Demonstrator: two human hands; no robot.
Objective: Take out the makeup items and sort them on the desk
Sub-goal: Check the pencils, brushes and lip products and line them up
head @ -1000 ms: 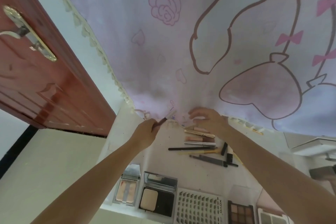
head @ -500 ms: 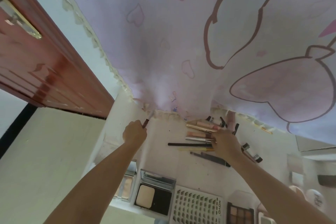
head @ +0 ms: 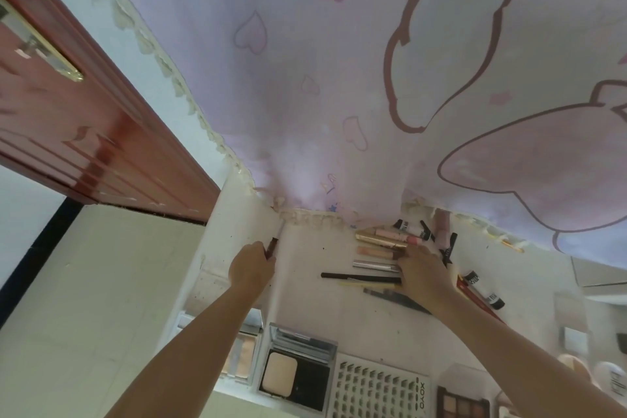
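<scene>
Left hand (head: 250,267) grips a dark-tipped pencil (head: 272,244) in curled fingers. Right hand (head: 421,276) rests on pens and tubes (head: 380,249) on desk (head: 307,302); compacts (head: 293,370) lie nearer than the fingers.

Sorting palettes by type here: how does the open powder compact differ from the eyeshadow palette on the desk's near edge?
The powder compact holds one large beige pan; the eyeshadow palette holds several small brown-toned pans. The compact's silver lid stands open behind it; no lid shows on the palette, which the frame cuts off. Both have dark cases and lie face up.
</scene>
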